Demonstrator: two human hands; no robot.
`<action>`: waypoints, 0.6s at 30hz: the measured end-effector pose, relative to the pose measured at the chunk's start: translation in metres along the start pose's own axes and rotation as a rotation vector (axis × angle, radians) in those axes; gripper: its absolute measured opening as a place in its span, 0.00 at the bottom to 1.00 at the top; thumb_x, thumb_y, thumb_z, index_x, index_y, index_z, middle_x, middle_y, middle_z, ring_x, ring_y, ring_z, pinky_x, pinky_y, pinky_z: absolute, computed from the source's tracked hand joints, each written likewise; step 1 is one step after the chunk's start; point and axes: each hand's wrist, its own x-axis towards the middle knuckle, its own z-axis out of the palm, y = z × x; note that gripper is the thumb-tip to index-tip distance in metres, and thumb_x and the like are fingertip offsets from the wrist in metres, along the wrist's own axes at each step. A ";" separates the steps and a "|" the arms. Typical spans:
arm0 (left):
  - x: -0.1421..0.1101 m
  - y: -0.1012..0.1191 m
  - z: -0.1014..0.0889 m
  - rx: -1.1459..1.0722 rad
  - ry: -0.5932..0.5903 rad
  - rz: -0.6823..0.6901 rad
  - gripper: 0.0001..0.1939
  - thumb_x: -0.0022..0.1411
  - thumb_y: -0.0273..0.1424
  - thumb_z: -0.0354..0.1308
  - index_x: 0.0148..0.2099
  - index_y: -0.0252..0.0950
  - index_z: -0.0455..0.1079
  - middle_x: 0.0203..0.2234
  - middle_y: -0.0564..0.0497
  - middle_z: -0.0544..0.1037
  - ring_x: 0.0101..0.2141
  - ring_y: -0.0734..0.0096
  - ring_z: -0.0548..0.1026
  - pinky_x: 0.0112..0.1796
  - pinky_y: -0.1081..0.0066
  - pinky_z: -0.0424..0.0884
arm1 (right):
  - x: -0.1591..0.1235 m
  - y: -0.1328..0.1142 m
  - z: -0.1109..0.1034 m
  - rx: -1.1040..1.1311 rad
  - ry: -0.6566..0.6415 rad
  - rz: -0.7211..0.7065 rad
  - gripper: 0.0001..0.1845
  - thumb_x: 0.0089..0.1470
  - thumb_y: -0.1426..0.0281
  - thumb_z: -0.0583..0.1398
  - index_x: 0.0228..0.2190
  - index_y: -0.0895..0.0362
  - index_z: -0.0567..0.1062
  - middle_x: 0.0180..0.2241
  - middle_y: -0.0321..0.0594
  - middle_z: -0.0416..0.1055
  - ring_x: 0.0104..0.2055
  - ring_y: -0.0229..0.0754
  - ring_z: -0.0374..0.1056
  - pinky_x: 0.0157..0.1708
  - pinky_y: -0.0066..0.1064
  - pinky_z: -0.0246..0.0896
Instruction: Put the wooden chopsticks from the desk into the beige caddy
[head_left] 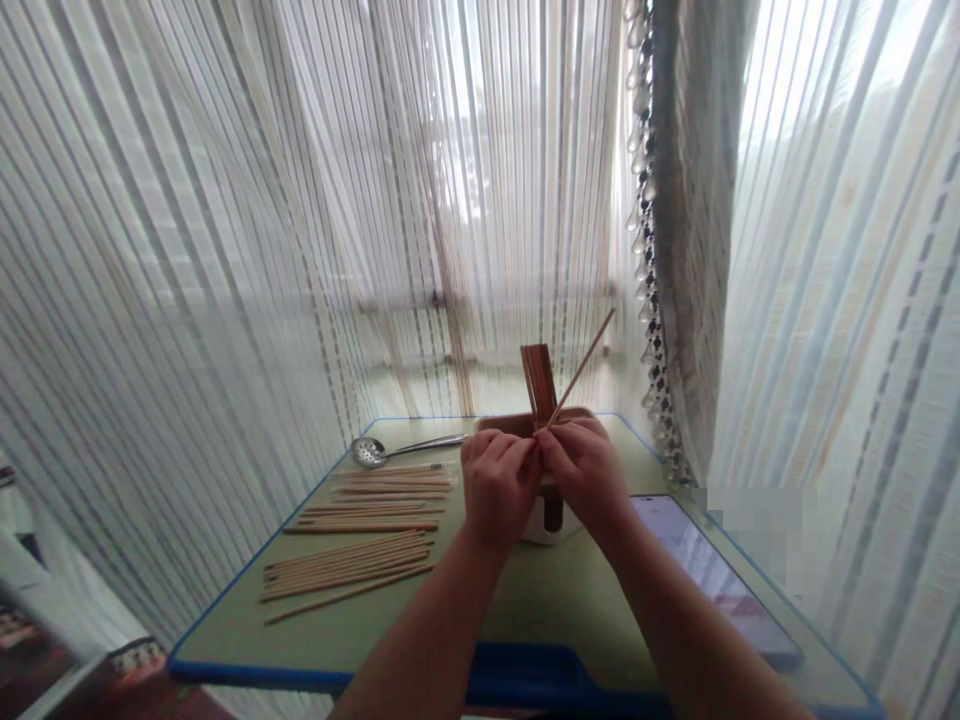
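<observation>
My left hand (501,482) and my right hand (585,465) meet fingertip to fingertip above a white utensil holder (568,522) with a brownish rim. Both are closed in a pinch around the lower end of a light wooden chopstick (583,368), which slants up to the right. The fingers hide its bottom end. Just behind the fingertips, a bundle of dark brown chopsticks (538,380) stands upright in the holder. My hands cover much of the holder's front and its inside.
Light chopsticks (345,567) lie in rows on the green table (330,640), some of them in clear wrapping (397,483). Behind them is a metal slotted ladle (370,452). A tablet-like device (712,575) lies at right. Striped curtains (487,200) hang around the table.
</observation>
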 end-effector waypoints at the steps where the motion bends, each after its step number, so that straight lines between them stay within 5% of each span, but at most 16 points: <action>1: 0.000 0.000 0.001 -0.005 -0.003 -0.005 0.06 0.60 0.32 0.56 0.35 0.37 0.74 0.28 0.51 0.76 0.36 0.64 0.69 0.43 0.61 0.61 | 0.000 0.000 0.000 -0.001 -0.004 -0.004 0.13 0.55 0.66 0.56 0.24 0.55 0.76 0.25 0.40 0.74 0.36 0.44 0.63 0.41 0.38 0.58; 7: 0.002 -0.003 0.002 -0.024 0.007 -0.039 0.08 0.59 0.33 0.57 0.29 0.36 0.69 0.25 0.51 0.73 0.33 0.66 0.68 0.42 0.63 0.62 | 0.001 -0.002 -0.001 0.031 0.004 -0.002 0.12 0.55 0.66 0.56 0.25 0.55 0.77 0.26 0.39 0.73 0.37 0.44 0.63 0.41 0.38 0.58; 18: 0.004 -0.004 0.002 0.008 0.027 0.000 0.05 0.57 0.29 0.57 0.29 0.36 0.67 0.25 0.51 0.72 0.33 0.66 0.68 0.40 0.64 0.63 | 0.003 0.005 -0.007 0.191 0.232 0.069 0.10 0.56 0.63 0.56 0.33 0.55 0.74 0.33 0.40 0.72 0.36 0.42 0.66 0.36 0.35 0.62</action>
